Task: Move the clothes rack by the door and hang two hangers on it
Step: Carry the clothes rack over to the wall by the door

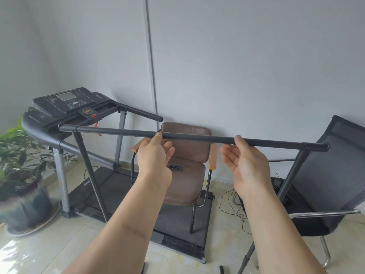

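The black clothes rack stands right in front of me, its top bar (197, 137) running from left to right at chest height. Slanted black legs (88, 175) drop from both ends of the bar. My left hand (154, 157) is just under the bar's middle, with its thumb touching the bar and its fingers loosely curled below it. My right hand (246, 165) is further right, palm up and fingers spread, its thumb tip at the bar. Neither hand is wrapped around the bar. No hangers and no door are in view.
A treadmill (75, 103) stands behind the rack on the left, with a brown padded chair (187, 175) on its belt. A black mesh office chair (325, 175) is at the right. A potted plant (19, 165) fills the left corner. Cables (233, 206) lie on the tiled floor.
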